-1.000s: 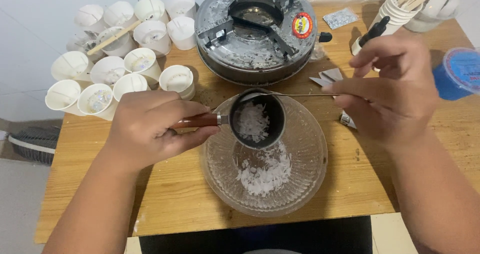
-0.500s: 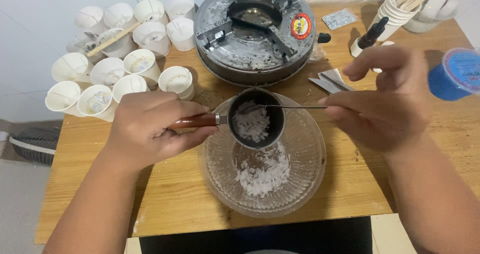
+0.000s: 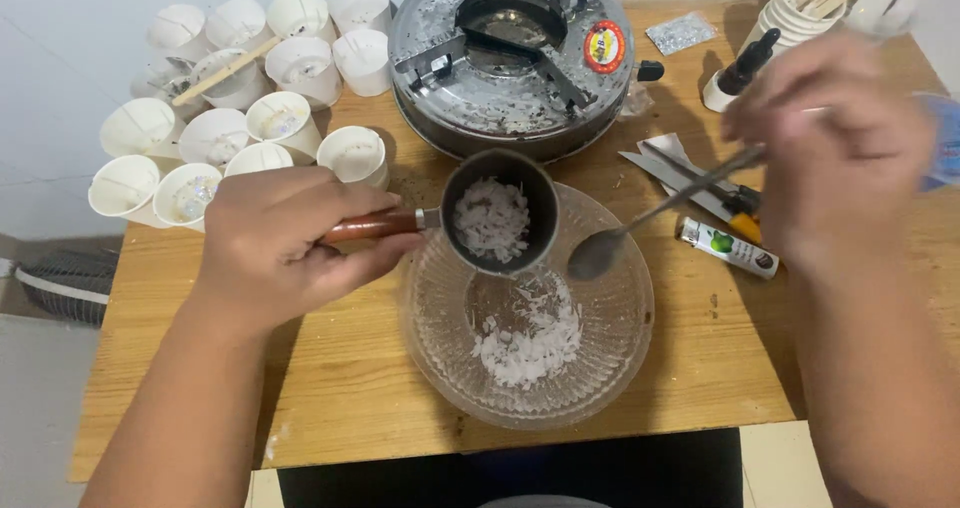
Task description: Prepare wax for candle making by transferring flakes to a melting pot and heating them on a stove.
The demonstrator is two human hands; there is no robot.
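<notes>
Wooden table (image 3: 340, 388) carries a round stove (image 3: 510, 58) at 12 o'clock and a ribbed glass bowl (image 3: 610, 358) of white flakes (image 3: 528, 336) at centre. Left hand (image 3: 285, 243) is closed round the wooden handle of the small dark pot (image 3: 498, 213), held over the bowl's 11 o'clock rim, part-filled with flakes. Right hand (image 3: 835, 143), blurred, pinches the spoon (image 3: 610, 248), bowl of it empty at the pot's 3 o'clock; judged step: scooping flakes into pot, next calls for dipping the spoon at 6 o'clock.

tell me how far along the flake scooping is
Done: the pot holds a heap of white flakes. In hand: the left hand holds the pot over the glass bowl; the right hand holds an empty spoon above the bowl. Left: a layer of flakes remains in the bowl.
</notes>
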